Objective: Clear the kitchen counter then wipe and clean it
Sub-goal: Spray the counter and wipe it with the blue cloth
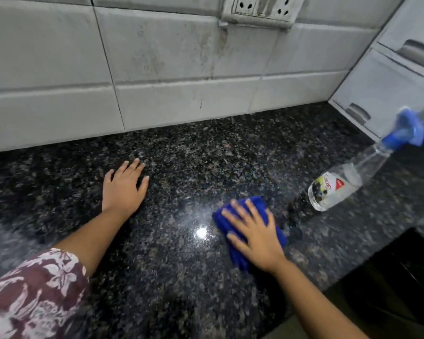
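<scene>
now the left grip (124, 189), a bare hand, lies palm down on the dark speckled stone counter (169, 277), fingers straight and slightly spread, released and holding nothing. its forearm runs back to a maroon sleeve (34, 294) with a white flower print at the lower left corner.

the right grip (255, 238) is also flat, fingers straight and fanned out, pressing down on a folded blue cloth (239, 259). it is not clenched round the cloth, only laid on top, and blue edges show past the fingertips and along the thumb side. the cloth sits on the counter toward the front right, well apart from the left grip, with a bright spot of reflected light (201, 233) on the stone between them, just beside the cloth.

right of the cloth, apart from it, a clear spray bottle (338, 187) with a blue trigger head and a small label stands on the counter; neither grip touches it. behind the bottle, in the right corner, is a white drawer unit (389, 89) with recessed handles.

a wall of pale, streaked tiles (157, 69) meets the counter's back edge, and a grimy socket plate (262, 8) is fixed at the top. at the lower right the counter ends at a dark opening (402, 277); what it is i cannot tell.
</scene>
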